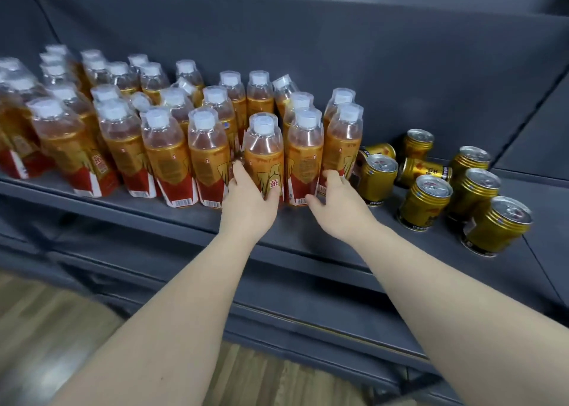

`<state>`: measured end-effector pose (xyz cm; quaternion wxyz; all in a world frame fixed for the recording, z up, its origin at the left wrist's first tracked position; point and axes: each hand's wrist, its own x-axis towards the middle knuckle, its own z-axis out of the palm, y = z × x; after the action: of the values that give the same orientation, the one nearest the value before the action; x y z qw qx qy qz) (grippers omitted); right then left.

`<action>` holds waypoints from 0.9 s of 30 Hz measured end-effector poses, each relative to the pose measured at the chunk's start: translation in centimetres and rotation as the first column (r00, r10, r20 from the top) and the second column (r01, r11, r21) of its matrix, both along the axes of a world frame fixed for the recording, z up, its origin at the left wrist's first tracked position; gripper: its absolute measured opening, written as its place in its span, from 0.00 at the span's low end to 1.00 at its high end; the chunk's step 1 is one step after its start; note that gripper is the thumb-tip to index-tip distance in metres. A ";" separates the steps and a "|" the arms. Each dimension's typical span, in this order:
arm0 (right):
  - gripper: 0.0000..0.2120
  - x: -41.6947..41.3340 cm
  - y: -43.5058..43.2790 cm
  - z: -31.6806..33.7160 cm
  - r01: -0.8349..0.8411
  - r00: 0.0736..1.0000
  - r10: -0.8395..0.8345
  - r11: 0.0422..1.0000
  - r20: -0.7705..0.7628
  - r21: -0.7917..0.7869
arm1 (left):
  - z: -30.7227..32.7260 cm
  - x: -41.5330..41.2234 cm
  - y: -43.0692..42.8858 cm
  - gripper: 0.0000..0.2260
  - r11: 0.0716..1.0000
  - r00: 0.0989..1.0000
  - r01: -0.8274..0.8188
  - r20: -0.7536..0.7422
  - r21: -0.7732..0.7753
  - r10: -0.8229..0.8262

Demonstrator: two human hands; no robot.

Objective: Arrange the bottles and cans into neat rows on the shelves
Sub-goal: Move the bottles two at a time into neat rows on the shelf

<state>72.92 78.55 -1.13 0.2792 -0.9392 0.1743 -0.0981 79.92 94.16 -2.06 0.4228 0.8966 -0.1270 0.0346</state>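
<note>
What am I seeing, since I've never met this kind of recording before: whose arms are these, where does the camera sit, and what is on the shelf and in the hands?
There is no machine here. The two bare arms belong to a person, and the single picture comes from a camera worn on that person's head, looking forward and down. The dark grey shelf holds many amber bottles with white caps in rough rows. To their right is a loose group of gold cans, most upright and two lying on their sides. The left hand grips the front bottle near its base. The right hand touches the foot of the neighbouring bottles; whether it grips one is unclear.
</note>
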 end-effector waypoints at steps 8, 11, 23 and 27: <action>0.38 3.2 1.2 -0.6 0.126 0.986 -0.150 0.957 0.076 0.262 | -0.8 2.5 -1.1 0.44 0.970 0.994 -0.045 -0.112 -0.239 0.019; 0.39 4.4 1.7 -0.9 0.174 0.972 -0.212 0.939 0.099 0.298 | -1.0 2.6 -1.2 0.44 0.987 0.996 -0.047 -0.078 -0.152 0.035; 0.31 5.6 2.0 -0.3 0.281 0.932 -0.327 0.924 0.154 0.260 | -0.4 2.6 -1.4 0.39 0.995 0.996 -0.075 -0.054 -0.066 0.072; 0.27 5.0 2.2 -0.1 0.269 0.939 -0.308 0.935 0.153 0.230 | -0.2 2.5 -0.8 0.38 0.997 0.998 -0.045 -0.052 -0.055 0.042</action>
<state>77.87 80.75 -1.28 0.3723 -0.8559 0.2930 -0.2073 82.46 93.36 -2.29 0.4501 0.8875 -0.0957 0.0247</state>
